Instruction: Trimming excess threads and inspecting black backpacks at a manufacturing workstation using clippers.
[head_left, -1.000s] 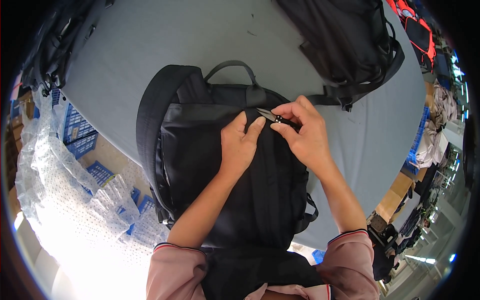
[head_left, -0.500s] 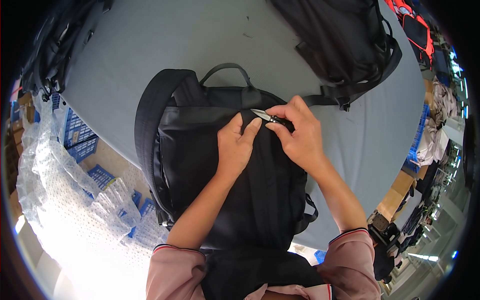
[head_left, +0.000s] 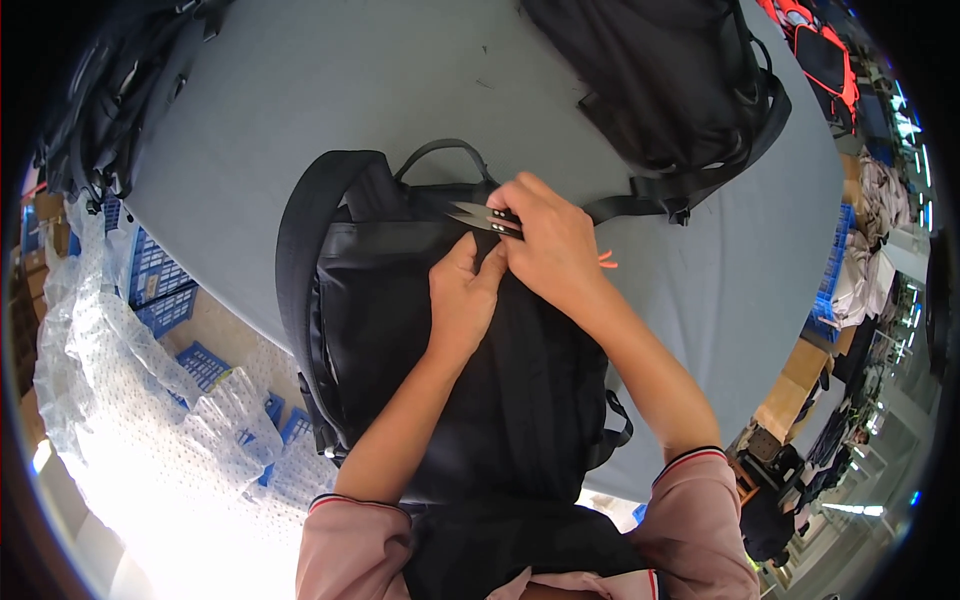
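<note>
A black backpack point(head_left: 400, 300) lies before me, its carry handle point(head_left: 440, 147) at the far end and a broad shoulder strap point(head_left: 315, 230) curving along its left side. My right hand point(head_left: 545, 240) is closed around a pair of thread snips point(head_left: 480, 218), whose two pointed blades stand apart and point left over the bag's top edge. Orange cord ends point(head_left: 607, 260) stick out beside that hand. Just below the blades, my left hand point(head_left: 463, 295) pinches the bag's black fabric between thumb and fingers. The exact spot under the fingertips is hidden.
The bag rests on a grey-covered table point(head_left: 330, 90). Another black backpack point(head_left: 660, 80) lies at the far right, with more black bags point(head_left: 110, 100) at the far left. Left of the table are blue crates point(head_left: 160, 265) and bubble wrap point(head_left: 130, 380).
My right hand has moved left and turned, with the snips now showing their blades parted. The left hand keeps its pinch, slightly lower. Orange cord ends have come into sight.
</note>
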